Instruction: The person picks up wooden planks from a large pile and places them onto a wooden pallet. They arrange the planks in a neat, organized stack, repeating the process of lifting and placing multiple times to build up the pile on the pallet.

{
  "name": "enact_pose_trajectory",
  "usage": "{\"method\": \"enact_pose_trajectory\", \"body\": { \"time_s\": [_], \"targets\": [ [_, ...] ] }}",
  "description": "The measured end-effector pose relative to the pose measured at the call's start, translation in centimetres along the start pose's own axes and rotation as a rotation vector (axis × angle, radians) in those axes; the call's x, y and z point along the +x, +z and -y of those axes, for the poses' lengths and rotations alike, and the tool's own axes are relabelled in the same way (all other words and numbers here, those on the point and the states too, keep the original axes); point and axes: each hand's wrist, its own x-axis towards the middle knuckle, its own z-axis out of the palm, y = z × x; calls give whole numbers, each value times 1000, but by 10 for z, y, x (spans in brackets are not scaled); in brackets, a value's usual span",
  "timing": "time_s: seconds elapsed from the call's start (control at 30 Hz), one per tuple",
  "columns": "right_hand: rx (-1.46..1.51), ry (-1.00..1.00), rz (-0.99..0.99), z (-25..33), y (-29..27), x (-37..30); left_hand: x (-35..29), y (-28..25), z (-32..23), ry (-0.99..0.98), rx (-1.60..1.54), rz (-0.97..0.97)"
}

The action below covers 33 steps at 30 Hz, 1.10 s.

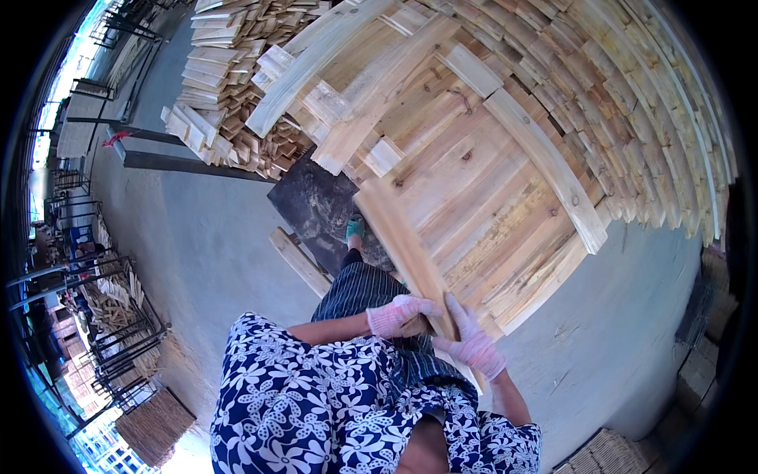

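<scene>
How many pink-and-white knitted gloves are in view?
2: one on the left hand, one on the right hand, with a long, pale wooden board between them.

The head-worn fisheye camera looks down and forward from close above the blue-and-white floral shirt point(292, 395), centred near the long pale wooden plank point(405, 249), reaching layered tan wooden boards point(592, 103) far right.

Boards point(387, 93) on plank platform point(474, 189)

Held plank point(407, 254) blurred at its far end, stacked boards point(596, 103) cut off up top.
</scene>
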Motion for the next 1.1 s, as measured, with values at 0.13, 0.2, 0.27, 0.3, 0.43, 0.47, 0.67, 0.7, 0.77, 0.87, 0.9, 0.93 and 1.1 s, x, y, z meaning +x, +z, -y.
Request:
{"method": "enact_pose_trajectory", "body": {
  "time_s": [0.13,0.2,0.27,0.3,0.43,0.47,0.67,0.7,0.77,0.87,0.9,0.93,1.1],
  "targets": [
    [-97,133,-224,-16,-3,9,38,-15,-11,212,809,-100],
    [-563,345,-252,-19,-18,35,24,5,-30,362,1328,-469],
    [-626,188,-431,-58,-12,40,14,-21,-42,558,1304,-539],
    [-629,159,-443,-65,-10,40,12,-46,-64,709,1182,-420],
    [-549,161,-471,-78,-2,27,-57,-14,-215,1030,1728,-1157],
    [-554,150,-462,-78,-3,30,-64,-31,-237,1102,1932,-1374],
    [-593,209,-374,-65,-9,45,-49,-17,-290,530,1874,-1242],
    [-586,227,-353,-62,-9,43,-49,-17,-290,586,1834,-1199],
    [-606,235,-288,-54,-20,44,-64,-4,-291,625,1756,-1135],
    [-715,218,-240,-22,-42,53,-107,-12,-308,688,1848,-1146],
    [-771,217,-283,-6,-44,64,-125,-15,-324,659,1871,-1143],
    [-824,225,-321,9,-41,75,-137,-25,-338,719,1942,-1198],
    [-404,-49,-457,135,-31,250,-179,-83,-433,784,2215,-1269]
  ]
}}
